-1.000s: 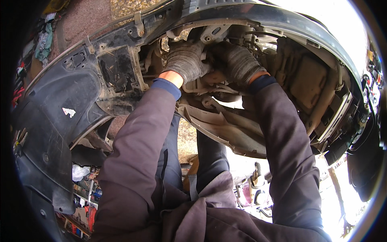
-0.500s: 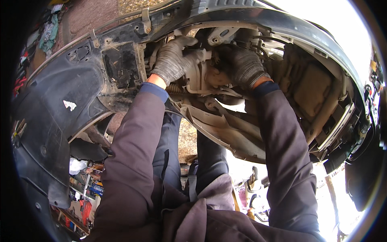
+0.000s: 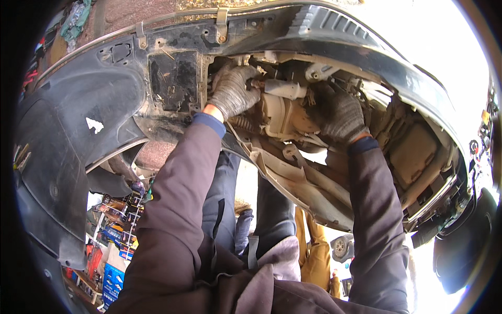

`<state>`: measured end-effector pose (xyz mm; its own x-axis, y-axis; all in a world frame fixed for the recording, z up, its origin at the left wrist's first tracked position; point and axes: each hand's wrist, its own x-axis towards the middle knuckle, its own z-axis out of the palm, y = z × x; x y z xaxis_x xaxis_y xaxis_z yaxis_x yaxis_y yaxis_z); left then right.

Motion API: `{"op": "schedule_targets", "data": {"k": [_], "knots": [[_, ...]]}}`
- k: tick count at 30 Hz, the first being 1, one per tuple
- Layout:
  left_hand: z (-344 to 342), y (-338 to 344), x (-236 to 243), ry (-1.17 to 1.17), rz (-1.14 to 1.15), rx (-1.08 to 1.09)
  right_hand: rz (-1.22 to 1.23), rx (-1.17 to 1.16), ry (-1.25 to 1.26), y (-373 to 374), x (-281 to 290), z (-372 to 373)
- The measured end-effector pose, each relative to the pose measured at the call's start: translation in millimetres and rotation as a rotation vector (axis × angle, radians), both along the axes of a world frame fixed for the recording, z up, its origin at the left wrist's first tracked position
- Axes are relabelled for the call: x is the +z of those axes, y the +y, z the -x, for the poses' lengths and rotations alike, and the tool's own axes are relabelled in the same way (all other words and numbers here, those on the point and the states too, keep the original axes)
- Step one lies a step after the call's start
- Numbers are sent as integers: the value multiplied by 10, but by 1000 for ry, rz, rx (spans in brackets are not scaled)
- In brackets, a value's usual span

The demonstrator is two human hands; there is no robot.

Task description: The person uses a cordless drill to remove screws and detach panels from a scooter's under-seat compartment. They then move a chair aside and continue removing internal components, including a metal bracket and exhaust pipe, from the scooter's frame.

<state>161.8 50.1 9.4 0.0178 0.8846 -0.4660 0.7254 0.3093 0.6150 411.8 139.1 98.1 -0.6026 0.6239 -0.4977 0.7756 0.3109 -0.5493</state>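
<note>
Both my hands wear grey knit gloves and reach up into the opening in a vehicle's underside. My left hand is curled at the left end of a grey cylindrical part, its thumb and fingers closing round the narrow neck there. My right hand is raised at the other side of that part, its fingers lost in shadow among dark components. Between the hands, below the cylinder, sits a dusty tan housing. A metal bracket shows above my right hand.
A black plastic liner curves down on the left. The dark bumper edge arches overhead, and a loose tan undertray hangs below my forearms. Shelves with boxes stand lower left; another person's tan trousers show behind me.
The view has shifted, so the vehicle sits lower and further right. The grey cylindrical part now shows plainly between my hands, which are slightly further apart. Tan trousers have come into view.
</note>
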Motion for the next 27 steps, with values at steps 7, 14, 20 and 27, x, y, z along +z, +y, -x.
{"op": "schedule_targets", "data": {"k": [7,14,20,27], "knots": [[-145,-294,-15,-202,-18,583,-45,40,-49,7,33,86],[-33,-268,-272,-776,53,1059,-68,28,-47,-20,-16,147],[-24,-158,-242,-1086,287,1308,-53,48,-20,2,0,196],[13,-144,-315,-950,261,1058,-60,57,-78,-26,-33,231]]}}
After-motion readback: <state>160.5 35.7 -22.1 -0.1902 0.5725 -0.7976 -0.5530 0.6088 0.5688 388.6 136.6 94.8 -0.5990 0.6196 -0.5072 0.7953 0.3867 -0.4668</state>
